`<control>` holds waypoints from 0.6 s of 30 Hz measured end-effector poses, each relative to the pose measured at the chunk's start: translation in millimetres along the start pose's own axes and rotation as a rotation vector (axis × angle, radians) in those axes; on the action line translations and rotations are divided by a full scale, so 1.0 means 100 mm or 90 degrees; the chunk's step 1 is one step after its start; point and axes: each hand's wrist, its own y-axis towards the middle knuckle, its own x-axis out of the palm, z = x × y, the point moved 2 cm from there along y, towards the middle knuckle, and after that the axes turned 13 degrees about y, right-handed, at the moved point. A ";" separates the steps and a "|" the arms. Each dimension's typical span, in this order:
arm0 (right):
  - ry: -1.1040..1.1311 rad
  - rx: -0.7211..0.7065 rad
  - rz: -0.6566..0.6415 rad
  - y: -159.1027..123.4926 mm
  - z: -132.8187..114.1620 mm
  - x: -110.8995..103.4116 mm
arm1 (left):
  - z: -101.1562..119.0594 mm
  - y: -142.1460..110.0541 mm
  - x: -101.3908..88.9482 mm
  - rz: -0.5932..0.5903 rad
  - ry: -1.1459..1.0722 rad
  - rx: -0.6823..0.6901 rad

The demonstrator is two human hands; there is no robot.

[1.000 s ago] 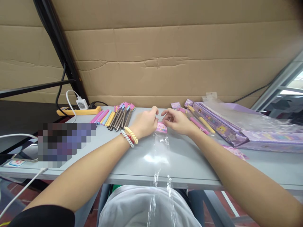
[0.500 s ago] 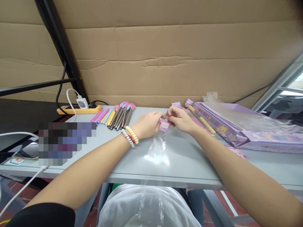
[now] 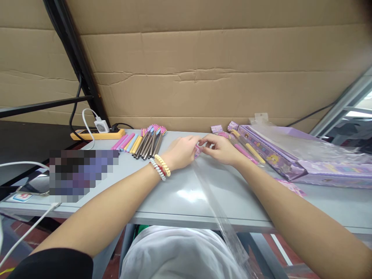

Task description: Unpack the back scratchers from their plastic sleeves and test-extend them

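"Toward the far edge of the grey surface (image 3: 162, 199), about midway along, what do the hands have?"

"A small pink card (image 3: 197, 152), apparently joined to a long clear plastic sleeve (image 3: 216, 209) that runs across the surface and hangs over the near edge. The left hand (image 3: 182, 152) has its fingers closed on the card. The right hand (image 3: 215, 148) is half curled, fingertips right beside it; whether they grip anything, I can't tell."

"How should it handle?"

"Very light, I'd say. The card is probably the stiffer part, though it could crease. The sleeve looks thin, limp and slippery, likely to swing and wrinkle. I'd take hold at the card end, not along the loose plastic."

"Any writing?"

"None I can read on the card; fingers hide most of it. The purple box (image 3: 334, 179) toward the right end carries cartoon print and a coloured row, too small to make out. By the far left corner, the yellow power strip (image 3: 113, 135) shows no legible brand."
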 end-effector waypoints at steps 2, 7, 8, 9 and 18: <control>-0.004 -0.008 -0.002 0.00 0.00 0.00 | 0.00 0.00 0.00 0.002 0.005 -0.002; -0.046 -0.013 -0.016 0.00 0.00 -0.01 | -0.01 0.00 0.00 0.019 0.004 -0.011; -0.054 -0.015 -0.021 0.00 0.00 -0.01 | -0.01 0.00 0.00 0.025 0.000 -0.010; -0.058 -0.020 -0.025 0.00 0.00 -0.01 | -0.01 0.00 0.00 0.031 -0.004 -0.009; -0.024 -0.080 -0.040 0.00 -0.04 -0.01 | -0.02 0.00 -0.01 0.065 -0.008 -0.039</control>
